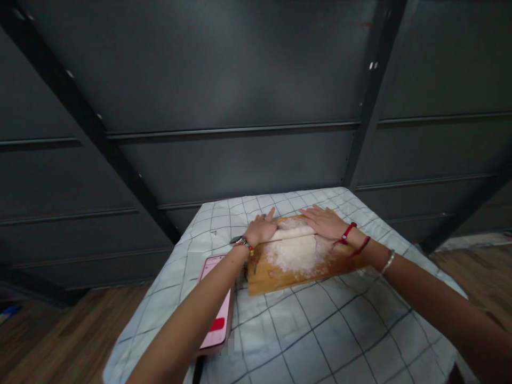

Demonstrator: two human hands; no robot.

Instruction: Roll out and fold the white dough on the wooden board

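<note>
A pale, flour-dusted rolling pin (294,232) lies crosswise over a wooden board (262,277). My left hand (261,229) is on the pin's left end, its fingers curled over it and the thumb pointing away from me. On the right end my right hand (323,221) presses palm down, with the fingers stretched out flat. Just on the near side of the pin, a flat sheet of dough (298,253) is spread under white flour. Flour also covers the board beyond the pin. The pin's ends are hidden under my hands.
A phone (218,330) with a lit pink screen lies left of the board, partly behind my left forearm. A white checked cloth (288,336) covers the table. Dark grey panels (240,69) stand behind it, and wooden floor (120,304) shows at both sides.
</note>
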